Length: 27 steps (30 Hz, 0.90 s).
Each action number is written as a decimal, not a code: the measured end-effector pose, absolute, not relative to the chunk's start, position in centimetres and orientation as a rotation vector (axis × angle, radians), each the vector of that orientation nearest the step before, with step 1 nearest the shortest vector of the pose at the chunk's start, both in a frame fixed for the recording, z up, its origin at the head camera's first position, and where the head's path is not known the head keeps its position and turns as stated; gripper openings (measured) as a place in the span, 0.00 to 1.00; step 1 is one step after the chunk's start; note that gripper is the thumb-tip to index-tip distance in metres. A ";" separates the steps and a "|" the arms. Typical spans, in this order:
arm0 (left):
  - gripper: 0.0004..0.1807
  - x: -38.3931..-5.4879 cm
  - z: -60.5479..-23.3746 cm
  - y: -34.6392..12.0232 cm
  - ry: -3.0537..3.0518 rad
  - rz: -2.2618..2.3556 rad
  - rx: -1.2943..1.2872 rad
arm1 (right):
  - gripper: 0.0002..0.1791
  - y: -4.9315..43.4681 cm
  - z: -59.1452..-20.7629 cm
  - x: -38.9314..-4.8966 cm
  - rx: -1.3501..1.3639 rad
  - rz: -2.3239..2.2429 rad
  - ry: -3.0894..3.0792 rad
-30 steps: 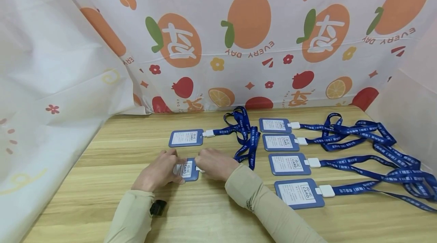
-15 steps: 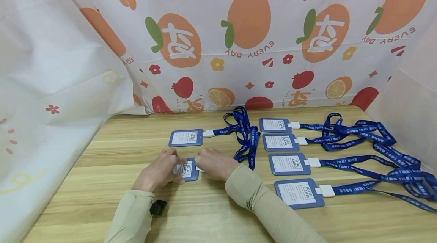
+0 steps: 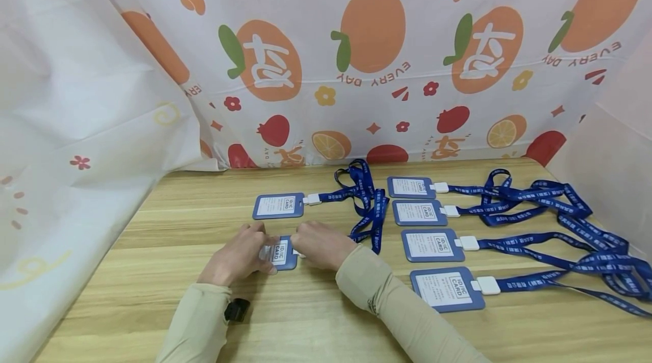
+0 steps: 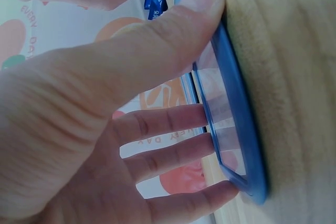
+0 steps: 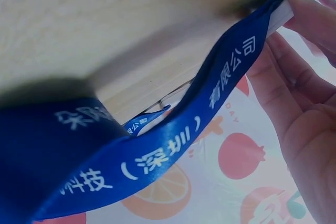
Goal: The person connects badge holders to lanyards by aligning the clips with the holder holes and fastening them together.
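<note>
A blue ID badge holder (image 3: 286,253) with a white printed card lies on the table between my hands. My left hand (image 3: 235,256) holds its left part, the thumb at the near edge and the fingers across at the far edge. In the left wrist view, the fingertips meet the frame of the badge holder (image 4: 244,129). Fingers and thumb of my right hand (image 3: 324,245) pinch the white clip (image 5: 281,18) at its right end. From that clip a blue lanyard (image 5: 226,72) with white lettering runs off, partly hidden by the hand in the head view.
Just behind lies another badge holder (image 3: 278,205) with its lanyard (image 3: 363,193) bunched to the right. Several more badge holders (image 3: 434,245) form a column at the right, their lanyards (image 3: 596,255) tangled toward the table's right side. A fruit-print cloth (image 3: 316,68) hangs behind the table.
</note>
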<state>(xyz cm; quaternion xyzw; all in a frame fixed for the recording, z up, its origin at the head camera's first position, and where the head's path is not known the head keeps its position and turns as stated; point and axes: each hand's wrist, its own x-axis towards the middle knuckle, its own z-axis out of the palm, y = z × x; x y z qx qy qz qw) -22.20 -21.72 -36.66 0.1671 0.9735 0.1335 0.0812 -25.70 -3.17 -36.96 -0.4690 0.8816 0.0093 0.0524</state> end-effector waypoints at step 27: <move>0.33 -22.2 -36.7 -21.6 2.907 0.406 0.507 | 0.13 -3.1 -37.2 -25.8 -1.443 0.039 2.689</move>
